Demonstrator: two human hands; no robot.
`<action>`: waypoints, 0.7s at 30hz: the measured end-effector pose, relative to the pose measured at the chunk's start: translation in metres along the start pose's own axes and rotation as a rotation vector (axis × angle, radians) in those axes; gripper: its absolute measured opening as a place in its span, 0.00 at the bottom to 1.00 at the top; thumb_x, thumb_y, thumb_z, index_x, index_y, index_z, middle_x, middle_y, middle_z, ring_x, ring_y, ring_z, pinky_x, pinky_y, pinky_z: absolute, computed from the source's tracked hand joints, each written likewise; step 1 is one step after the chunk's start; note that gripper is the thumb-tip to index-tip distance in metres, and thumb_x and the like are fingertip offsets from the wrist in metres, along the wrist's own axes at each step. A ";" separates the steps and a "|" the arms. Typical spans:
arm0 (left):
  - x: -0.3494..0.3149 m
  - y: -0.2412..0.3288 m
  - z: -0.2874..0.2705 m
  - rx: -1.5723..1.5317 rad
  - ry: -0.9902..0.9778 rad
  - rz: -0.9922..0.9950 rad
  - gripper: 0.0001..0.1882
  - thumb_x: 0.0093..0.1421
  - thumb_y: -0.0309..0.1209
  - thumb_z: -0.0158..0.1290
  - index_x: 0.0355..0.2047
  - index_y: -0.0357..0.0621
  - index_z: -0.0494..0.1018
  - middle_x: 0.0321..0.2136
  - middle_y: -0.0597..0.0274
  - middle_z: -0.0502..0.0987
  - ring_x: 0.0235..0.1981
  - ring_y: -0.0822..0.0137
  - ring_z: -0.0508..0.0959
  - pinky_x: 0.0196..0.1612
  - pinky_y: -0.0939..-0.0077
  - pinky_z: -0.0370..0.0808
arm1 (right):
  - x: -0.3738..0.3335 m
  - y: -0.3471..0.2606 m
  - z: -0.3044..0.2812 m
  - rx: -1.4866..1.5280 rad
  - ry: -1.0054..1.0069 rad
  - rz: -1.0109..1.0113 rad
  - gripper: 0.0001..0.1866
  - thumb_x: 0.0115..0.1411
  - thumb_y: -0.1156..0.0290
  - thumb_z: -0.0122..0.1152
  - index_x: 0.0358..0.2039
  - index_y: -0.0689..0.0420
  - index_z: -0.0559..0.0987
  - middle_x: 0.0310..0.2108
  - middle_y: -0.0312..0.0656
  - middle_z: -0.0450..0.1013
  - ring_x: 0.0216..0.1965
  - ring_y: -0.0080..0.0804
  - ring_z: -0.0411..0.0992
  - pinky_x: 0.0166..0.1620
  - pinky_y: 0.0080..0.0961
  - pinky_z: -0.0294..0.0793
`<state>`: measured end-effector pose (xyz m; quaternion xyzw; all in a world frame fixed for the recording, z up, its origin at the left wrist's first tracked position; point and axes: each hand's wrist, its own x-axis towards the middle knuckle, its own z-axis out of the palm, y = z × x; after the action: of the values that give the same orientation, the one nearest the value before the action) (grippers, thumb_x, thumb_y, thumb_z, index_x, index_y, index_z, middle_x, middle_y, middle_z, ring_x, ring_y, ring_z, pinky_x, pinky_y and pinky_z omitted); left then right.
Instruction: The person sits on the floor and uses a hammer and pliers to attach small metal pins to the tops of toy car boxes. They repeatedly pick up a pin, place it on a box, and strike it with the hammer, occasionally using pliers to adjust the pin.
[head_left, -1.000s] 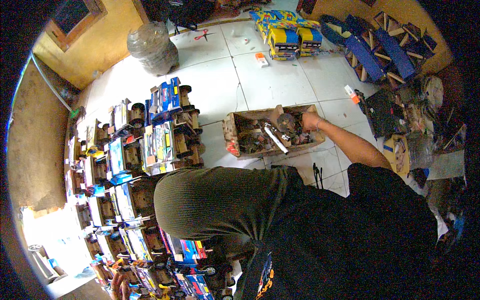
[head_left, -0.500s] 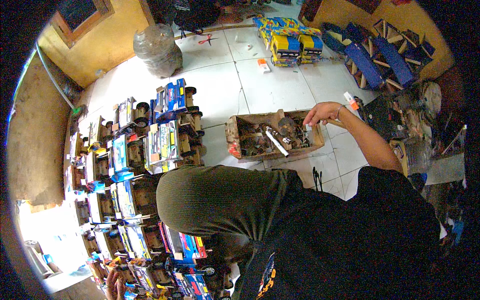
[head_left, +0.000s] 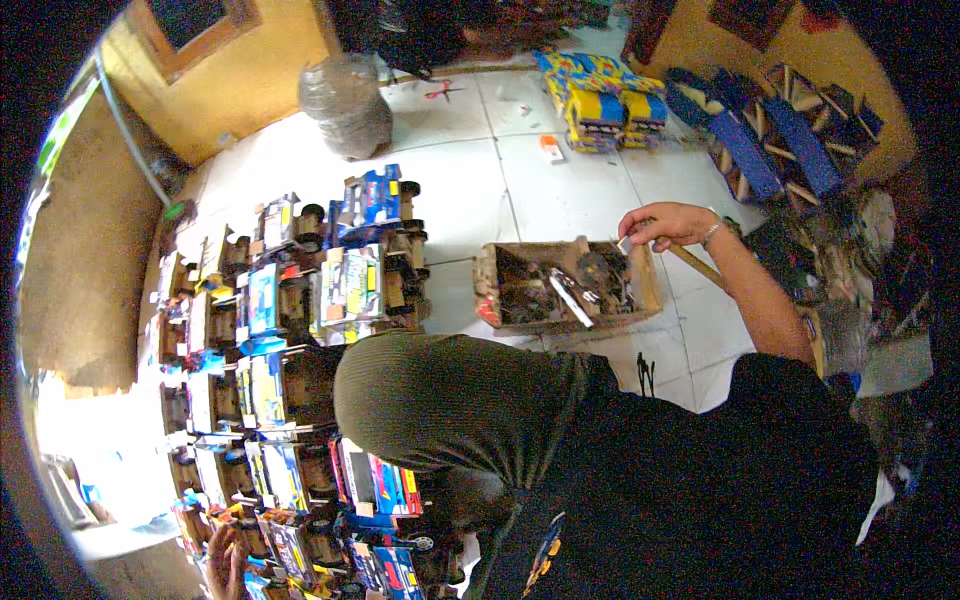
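Floor: white tiled floor [head_left: 560, 190], rows of colourful toy trucks [head_left: 300, 330] well left of the hand.
Right hand [head_left: 668, 226]: fingers pinched on a small pale piece, over the right rim of the cardboard box [head_left: 565, 288].
Left hand [head_left: 228, 560]: low among trucks; grip cannot be told.
Risk: the piece may slip into the box's clutter.

Surface: white tiled floor [head_left: 560, 190]
Left side: rows of toy trucks [head_left: 300, 330], packed close, set on tiles
Centre: open cardboard box [head_left: 565, 285] of mixed small parts, flat on tiles
Far edge: clear plastic jug [head_left: 348, 100], red-handled scissors [head_left: 440, 92], stack of blue and yellow pieces [head_left: 600, 100]
Near stack: small orange and white item [head_left: 551, 150]
Right: blue and wooden frames [head_left: 770, 140]
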<state>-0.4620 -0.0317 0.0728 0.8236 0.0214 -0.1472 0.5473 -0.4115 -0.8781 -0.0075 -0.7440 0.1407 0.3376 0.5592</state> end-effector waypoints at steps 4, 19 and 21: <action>-0.012 0.058 0.044 0.199 0.098 0.045 0.24 0.64 0.27 0.54 0.59 0.32 0.65 0.50 0.52 0.75 0.50 0.65 0.76 0.52 0.73 0.73 | -0.011 -0.102 0.037 -0.037 -0.048 -0.265 0.22 0.59 0.65 0.64 0.54 0.55 0.76 0.33 0.28 0.71 0.22 0.11 0.61 0.21 0.10 0.58; 0.018 0.141 0.161 -0.816 -0.281 0.433 0.24 0.67 0.33 0.52 0.61 0.42 0.61 0.44 0.59 0.77 0.43 0.71 0.78 0.46 0.74 0.78 | -0.004 -0.343 0.328 -0.503 -0.811 -0.997 0.11 0.55 0.80 0.63 0.40 0.61 0.81 0.41 0.41 0.78 0.47 0.31 0.75 0.54 0.29 0.71; 0.018 0.132 0.151 -0.806 -0.246 0.403 0.27 0.63 0.30 0.57 0.59 0.39 0.61 0.43 0.58 0.77 0.44 0.69 0.78 0.47 0.73 0.78 | 0.000 -0.348 0.344 -0.513 -0.825 -0.960 0.12 0.56 0.81 0.63 0.42 0.61 0.81 0.42 0.41 0.78 0.47 0.30 0.75 0.55 0.30 0.71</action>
<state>-0.4520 -0.2241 0.1318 0.5095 -0.1484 -0.1145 0.8398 -0.3266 -0.4423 0.1987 -0.6434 -0.5141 0.3309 0.4607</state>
